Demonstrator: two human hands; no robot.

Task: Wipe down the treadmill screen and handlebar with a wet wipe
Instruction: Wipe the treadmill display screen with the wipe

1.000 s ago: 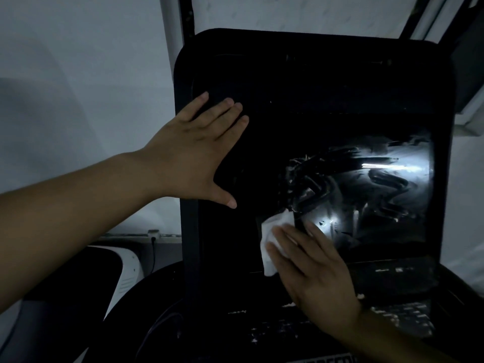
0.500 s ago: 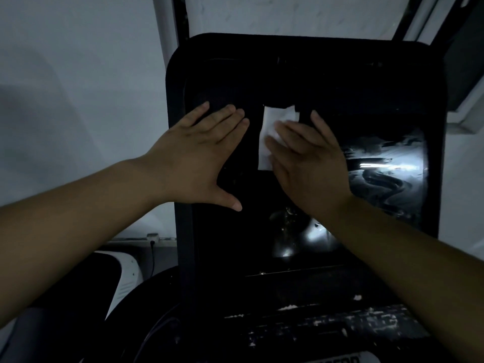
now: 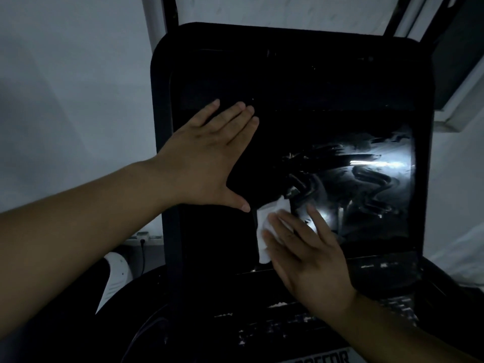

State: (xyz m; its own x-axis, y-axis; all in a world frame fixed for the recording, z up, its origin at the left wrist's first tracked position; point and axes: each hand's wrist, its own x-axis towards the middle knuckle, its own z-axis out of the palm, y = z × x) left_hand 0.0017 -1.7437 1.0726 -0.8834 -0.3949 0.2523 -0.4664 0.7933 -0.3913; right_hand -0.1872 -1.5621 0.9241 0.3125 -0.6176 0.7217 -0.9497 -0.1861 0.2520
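Note:
The treadmill screen (image 3: 327, 106) is a large black glossy panel in a dark frame, filling the middle of the view. Wet streaks shine on its right half. My left hand (image 3: 207, 158) lies flat on the screen's left part, fingers together, holding nothing. My right hand (image 3: 306, 252) presses a white wet wipe (image 3: 264, 231) flat against the lower middle of the screen; the wipe sticks out to the left of my fingers. No handlebar can be made out in the dark.
Below the screen lies the dark console (image 3: 314, 326) with pale button markings. A white rounded part (image 3: 115, 279) and a wall socket with a cable (image 3: 142, 241) sit at lower left. Grey walls stand behind, and a window frame (image 3: 461, 100) is at right.
My right hand has swept the wipe from the upper middle of the screen down to its lower middle. My left hand has stayed flat in the same place.

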